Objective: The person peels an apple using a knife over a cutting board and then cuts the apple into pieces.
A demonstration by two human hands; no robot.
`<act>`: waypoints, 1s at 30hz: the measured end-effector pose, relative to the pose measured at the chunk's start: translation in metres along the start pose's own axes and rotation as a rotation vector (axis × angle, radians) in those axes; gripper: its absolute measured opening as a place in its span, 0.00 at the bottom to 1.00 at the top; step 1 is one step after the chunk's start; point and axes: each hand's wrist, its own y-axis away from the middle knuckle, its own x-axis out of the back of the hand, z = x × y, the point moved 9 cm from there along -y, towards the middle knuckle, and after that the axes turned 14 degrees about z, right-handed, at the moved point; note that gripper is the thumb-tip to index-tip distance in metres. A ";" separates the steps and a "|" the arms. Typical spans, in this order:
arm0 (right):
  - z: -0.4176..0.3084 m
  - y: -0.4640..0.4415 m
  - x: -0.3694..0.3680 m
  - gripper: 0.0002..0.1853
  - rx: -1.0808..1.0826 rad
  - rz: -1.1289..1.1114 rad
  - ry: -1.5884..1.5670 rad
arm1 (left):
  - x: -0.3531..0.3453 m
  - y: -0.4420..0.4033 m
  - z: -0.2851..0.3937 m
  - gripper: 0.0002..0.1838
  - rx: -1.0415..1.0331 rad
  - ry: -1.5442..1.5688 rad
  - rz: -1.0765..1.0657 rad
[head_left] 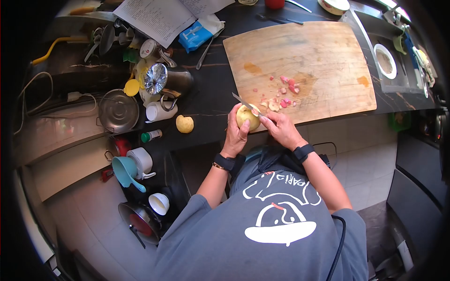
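Observation:
My left hand (233,133) is closed around a round, pale yellow potato (247,118), held over the front left edge of the wooden cutting board (323,51). In my right hand (282,128) is a small knife (243,100), its blade lying across the top of the potato and pointing up to the left. My right fingers cover the handle. Pink and pale scraps (283,96) are scattered on the board just beyond my hands. A second yellow potato (184,124) rests on the dark counter to the left.
Left of the board stand a metal pitcher (178,80), a white cup (161,111), a glass lid (118,111) and a green-capped jar (151,136). Behind them lie open papers (157,18) and a blue packet (199,35). At right is a sink (401,51).

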 end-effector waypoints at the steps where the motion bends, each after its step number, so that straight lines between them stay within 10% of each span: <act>1: -0.004 0.001 0.000 0.14 0.047 0.000 0.019 | 0.001 0.001 -0.001 0.42 0.026 0.021 0.021; 30: -0.018 0.000 0.003 0.15 0.121 0.092 0.079 | -0.002 0.001 -0.004 0.34 0.097 -0.071 0.209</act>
